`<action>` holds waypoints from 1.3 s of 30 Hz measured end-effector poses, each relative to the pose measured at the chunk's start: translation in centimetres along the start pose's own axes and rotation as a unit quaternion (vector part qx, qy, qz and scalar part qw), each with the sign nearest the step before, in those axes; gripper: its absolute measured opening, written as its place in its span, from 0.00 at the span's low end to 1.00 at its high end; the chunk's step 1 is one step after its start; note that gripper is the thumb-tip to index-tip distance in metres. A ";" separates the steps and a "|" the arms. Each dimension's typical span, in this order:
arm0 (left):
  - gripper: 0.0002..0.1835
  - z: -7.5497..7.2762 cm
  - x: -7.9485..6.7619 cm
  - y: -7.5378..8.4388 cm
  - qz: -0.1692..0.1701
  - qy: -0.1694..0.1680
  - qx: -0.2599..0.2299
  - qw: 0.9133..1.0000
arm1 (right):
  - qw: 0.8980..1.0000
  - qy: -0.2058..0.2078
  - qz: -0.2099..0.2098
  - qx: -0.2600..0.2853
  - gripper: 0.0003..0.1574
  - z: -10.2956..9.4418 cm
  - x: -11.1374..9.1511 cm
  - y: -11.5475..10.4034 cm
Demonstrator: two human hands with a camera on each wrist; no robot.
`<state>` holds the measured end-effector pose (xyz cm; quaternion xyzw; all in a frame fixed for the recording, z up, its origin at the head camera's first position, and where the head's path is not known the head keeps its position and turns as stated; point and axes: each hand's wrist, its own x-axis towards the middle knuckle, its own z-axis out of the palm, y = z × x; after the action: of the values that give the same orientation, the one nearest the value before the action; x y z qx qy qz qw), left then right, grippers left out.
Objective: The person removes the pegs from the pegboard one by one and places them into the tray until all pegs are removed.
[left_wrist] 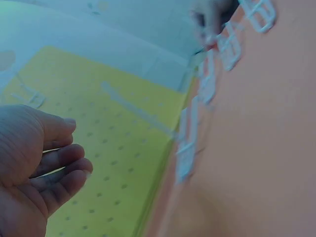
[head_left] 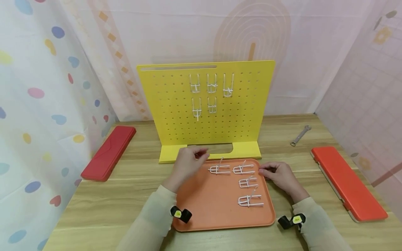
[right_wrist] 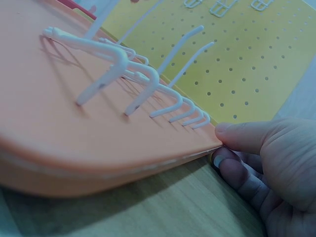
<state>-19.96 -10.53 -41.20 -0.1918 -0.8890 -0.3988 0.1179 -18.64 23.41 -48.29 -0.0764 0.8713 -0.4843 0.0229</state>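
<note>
An orange tray lies on the table with several white wire pegboard hooks along its right side and far edge. My right hand pinches the tray's right rim near the far corner, thumb on top and fingers below, as the right wrist view shows. Over the tray's far left corner hovers my left hand, fingers loosely bent and holding nothing. Nearest to it on the tray is one wire hook. Behind the tray stands a yellow pegboard, with several white hooks hung in two rows.
A dark red case lies on the left of the table. On the right are a bright red case and a small wrench. Patterned curtains close off the back and sides.
</note>
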 end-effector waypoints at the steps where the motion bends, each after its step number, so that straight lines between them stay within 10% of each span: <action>1: 0.09 -0.6 0.2 -0.1 0.006 0.011 0.002 1.000 | 1.000 0.002 0.000 0.000 0.13 0.0 0.0 0.0; 14: 0.06 -5.7 2.5 -1.8 0.068 0.114 0.018 0.991 | 1.000 -0.003 0.000 0.004 0.13 0.0 0.0 0.0; 39: 0.07 -7.9 10.3 -1.0 0.090 0.163 0.047 0.981 | 1.000 0.001 -0.002 -0.009 0.13 0.1 -0.1 0.0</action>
<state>-29.19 -14.52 -32.95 -0.1972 -0.8548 -0.3701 0.3056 -18.56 23.35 -48.30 -0.0773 0.8753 -0.4769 0.0204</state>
